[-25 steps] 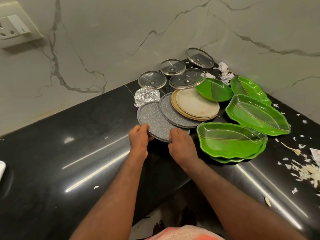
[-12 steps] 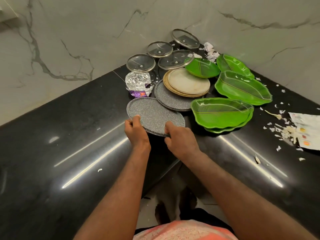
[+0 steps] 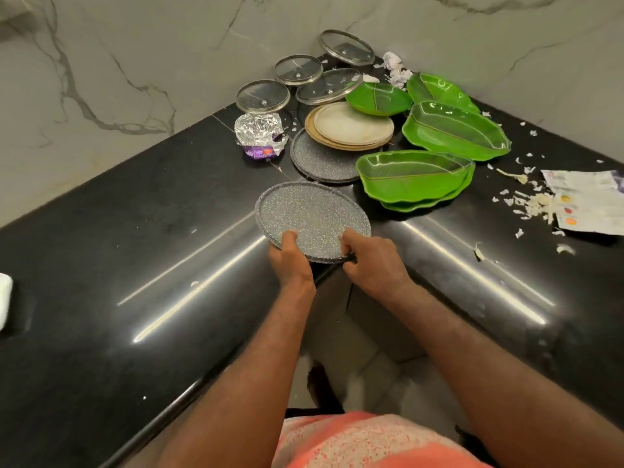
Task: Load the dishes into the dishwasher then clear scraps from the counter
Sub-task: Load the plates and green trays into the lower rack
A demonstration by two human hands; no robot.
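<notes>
Left hand (image 3: 290,261) and right hand (image 3: 371,265) pinch the near rim of a round grey speckled plate (image 3: 310,214). Beyond it, green leaf-shaped dishes (image 3: 456,133), round glass lids (image 3: 262,96) and white paper scraps (image 3: 533,204) wait. Loading seems barely begun.

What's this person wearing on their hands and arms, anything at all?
Nothing: the left hand and right hand are bare, with no gloves, rings or watch showing. Both forearms are bare too, no sleeves in view. A coral-pink garment with a pale speckled pattern shows at the bottom edge.

Bright overhead glare, wide-angle edge distortion
</notes>
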